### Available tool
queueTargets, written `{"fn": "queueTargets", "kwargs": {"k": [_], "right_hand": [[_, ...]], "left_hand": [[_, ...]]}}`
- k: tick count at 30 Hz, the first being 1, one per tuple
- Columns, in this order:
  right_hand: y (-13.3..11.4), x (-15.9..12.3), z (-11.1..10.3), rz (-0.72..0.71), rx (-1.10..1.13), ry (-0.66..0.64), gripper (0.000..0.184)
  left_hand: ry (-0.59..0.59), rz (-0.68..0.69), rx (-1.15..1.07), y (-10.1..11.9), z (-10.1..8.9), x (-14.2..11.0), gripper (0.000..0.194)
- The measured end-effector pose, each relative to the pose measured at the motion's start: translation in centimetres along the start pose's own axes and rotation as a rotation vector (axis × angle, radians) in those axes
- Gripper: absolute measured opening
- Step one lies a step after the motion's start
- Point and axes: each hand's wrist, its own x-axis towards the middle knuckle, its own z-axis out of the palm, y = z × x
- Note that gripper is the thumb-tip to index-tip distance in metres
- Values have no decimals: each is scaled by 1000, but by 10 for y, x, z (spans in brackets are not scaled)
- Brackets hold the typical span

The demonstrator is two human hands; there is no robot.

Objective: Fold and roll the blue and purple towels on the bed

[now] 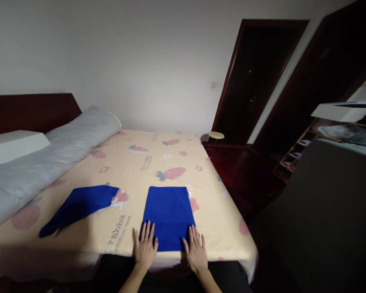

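Observation:
A blue cloth (170,209) lies flat on the bed in front of me, roughly rectangular, with a small white tag on its right edge near the far corner. My left hand (145,246) rests palm down with fingers spread, its fingertips on the cloth's near left edge. On the near right edge lies my right hand (195,250), also flat with fingers apart. Further left is a second blue cloth (82,205), crumpled into a long, narrow shape. Neither hand touches that one.
The bed (158,150) has a cream sheet printed with radishes and rabbits. Grey rolled bedding (79,132) and a white box (16,144) lie along the left. Beyond the right edge stand a round stool (216,135), a dark door (256,81) and a dark grey panel-like surface (320,211).

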Motion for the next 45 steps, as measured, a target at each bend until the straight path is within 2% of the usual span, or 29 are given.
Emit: {"fn": "queueTargets", "kwargs": {"k": [2, 5, 9, 12, 17, 22, 30, 40, 45], "right_hand": [[-12, 12, -3, -125, 49, 29, 54], [-39, 34, -6, -276, 115, -22, 63], [-67, 48, 4, -296, 149, -109, 65], [-71, 42, 15, -328, 152, -122, 61], [-65, 30, 22, -378, 93, -87, 56], [-56, 27, 17, -356, 71, -20, 52], [-18, 19, 6, -307, 8, 2, 55], [27, 6, 2, -223, -15, 33, 55], [26, 9, -3, -175, 8, -2, 56]], "left_hand": [[21, 69, -24, 13, -4, 9, 60], [30, 167, -47, 34, -3, 24, 62], [-13, 155, -13, 52, 15, 30, 66], [-60, 139, 3, 53, 32, 23, 64], [-45, 199, 2, 46, 39, 14, 61], [-41, 210, -25, 38, 27, 13, 57], [-58, 206, -49, 20, 7, 12, 60], [-41, 142, 1, -34, 8, -5, 56], [-33, 110, 9, -44, 5, -2, 56]]}}
